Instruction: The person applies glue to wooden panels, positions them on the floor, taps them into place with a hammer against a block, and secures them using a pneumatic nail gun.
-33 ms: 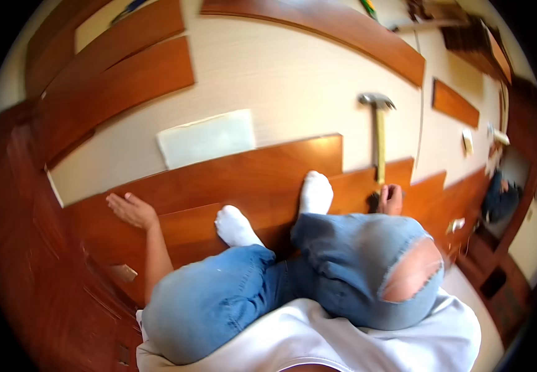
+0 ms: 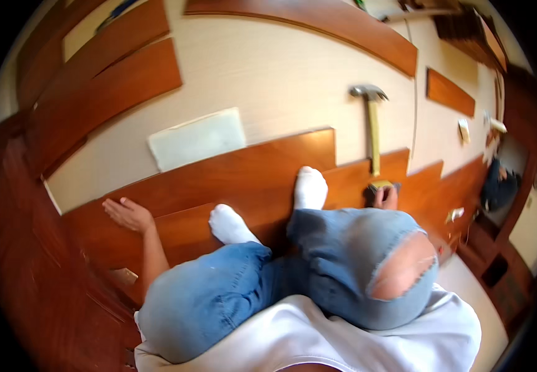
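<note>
Wood plank lies under my flat left hand, fingers spread, while my right hand clamps the hammer handle's end beside bare pale floor holding a white pad.

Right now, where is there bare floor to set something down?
Free: the pale underlay between the loose planks, the white pad and the hammer. Crowded: the laid boards under both feet, left hand and right hand.
</note>
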Tool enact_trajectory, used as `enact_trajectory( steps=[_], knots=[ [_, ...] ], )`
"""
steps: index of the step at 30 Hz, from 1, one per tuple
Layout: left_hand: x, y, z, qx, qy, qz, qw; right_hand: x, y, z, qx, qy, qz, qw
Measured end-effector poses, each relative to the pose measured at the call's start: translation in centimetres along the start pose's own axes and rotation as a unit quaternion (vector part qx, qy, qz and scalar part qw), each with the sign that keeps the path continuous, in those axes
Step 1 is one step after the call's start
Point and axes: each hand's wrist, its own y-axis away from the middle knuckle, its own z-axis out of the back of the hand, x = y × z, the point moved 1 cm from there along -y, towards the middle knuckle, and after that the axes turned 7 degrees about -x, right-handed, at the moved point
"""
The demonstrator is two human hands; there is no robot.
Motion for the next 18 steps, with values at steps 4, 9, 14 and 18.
enact_trajectory(
  steps=[4,9,14,18],
  knots=[
    [0.3,-0.8,-1.0,0.004,-0.024,-0.008,1.0,-8.5,8.6,1.5,0.022,0.134,-0.101,0.986],
    [0.7,-0.8,-2.0,0.002,-0.029,-0.03,0.999,-8.3,9.8,1.4,0.045,0.177,-0.192,0.964],
    [2.0,-1.3,-2.4,0.021,-0.056,-0.025,0.998,-5.4,6.8,0.5,0.071,0.173,-0.213,0.959],
    [2.9,-0.7,-2.4,0.02,-0.054,-0.045,0.997,-4.0,5.0,1.5,0.15,0.158,-0.202,0.955]
  ],
)
